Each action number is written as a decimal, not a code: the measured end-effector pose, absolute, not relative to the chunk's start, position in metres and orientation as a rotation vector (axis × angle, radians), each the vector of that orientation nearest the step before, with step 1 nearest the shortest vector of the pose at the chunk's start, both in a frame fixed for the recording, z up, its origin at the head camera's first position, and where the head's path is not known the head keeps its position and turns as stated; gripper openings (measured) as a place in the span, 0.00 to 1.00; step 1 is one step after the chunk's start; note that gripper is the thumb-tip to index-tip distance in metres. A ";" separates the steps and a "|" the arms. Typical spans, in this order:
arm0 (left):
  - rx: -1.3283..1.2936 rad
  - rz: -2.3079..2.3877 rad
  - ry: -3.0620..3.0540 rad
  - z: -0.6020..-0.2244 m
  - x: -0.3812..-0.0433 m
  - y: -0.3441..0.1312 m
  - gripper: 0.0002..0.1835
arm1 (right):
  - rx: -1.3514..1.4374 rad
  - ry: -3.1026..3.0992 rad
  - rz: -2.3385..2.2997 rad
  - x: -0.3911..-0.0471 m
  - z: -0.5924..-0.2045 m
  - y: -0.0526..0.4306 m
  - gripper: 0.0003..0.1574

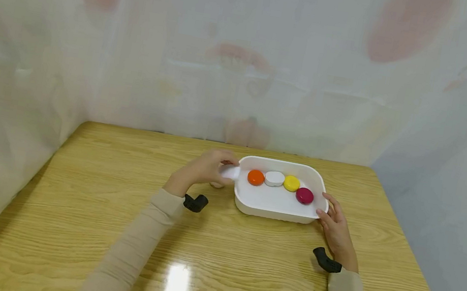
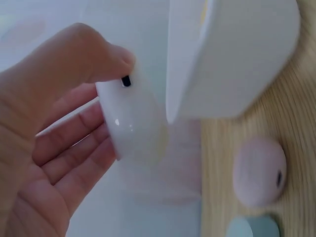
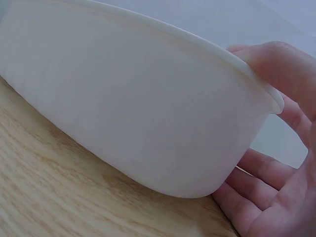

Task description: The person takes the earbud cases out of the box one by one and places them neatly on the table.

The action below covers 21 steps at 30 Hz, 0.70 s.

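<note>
My left hand (image 1: 210, 166) pinches a glossy white rounded case (image 2: 136, 118) with a small black mark, thumb on one face and fingers behind it. It is held beside the left end of a white plastic basin (image 1: 279, 204), overlapping the rim in the head view. My right hand (image 1: 336, 231) grips the basin's right end, thumb over the rim and fingers against the outer wall. Inside the basin, along its far side, lie an orange round piece (image 1: 256, 177), a white oval one (image 1: 275, 178), a yellow one (image 1: 291, 183) and a dark pink one (image 1: 305, 195).
A pale pink rounded case (image 2: 259, 171) with a black mark sits on the wooden table (image 1: 248, 277) below my left hand. Beside it is a pale green piece (image 2: 253, 226), partly cut off by the frame. Sheeting (image 1: 232, 99) hangs behind the table's far edge.
</note>
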State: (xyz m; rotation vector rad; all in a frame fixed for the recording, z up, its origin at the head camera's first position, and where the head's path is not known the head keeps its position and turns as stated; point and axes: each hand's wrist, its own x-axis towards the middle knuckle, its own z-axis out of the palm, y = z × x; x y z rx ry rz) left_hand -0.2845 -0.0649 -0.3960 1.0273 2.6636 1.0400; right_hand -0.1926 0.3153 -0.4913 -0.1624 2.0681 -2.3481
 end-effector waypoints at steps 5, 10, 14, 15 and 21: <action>0.919 1.129 2.647 -0.402 -0.286 -0.088 0.25 | -0.145 2.073 -2.334 -0.192 -0.490 0.315 0.30; 0.865 1.188 2.670 -0.413 -0.289 -0.114 0.24 | -0.124 2.077 -2.318 -0.191 -0.487 0.315 0.30; 0.799 1.231 2.686 -0.420 -0.292 -0.135 0.24 | -0.085 2.098 -2.287 -0.191 -0.485 0.314 0.31; 0.788 1.234 2.695 -0.422 -0.292 -0.139 0.24 | -0.075 2.103 -2.280 -0.191 -0.485 0.314 0.32; 0.726 1.232 2.723 -0.437 -0.292 -0.165 0.26 | -0.063 2.101 -2.285 -0.191 -0.486 0.313 0.32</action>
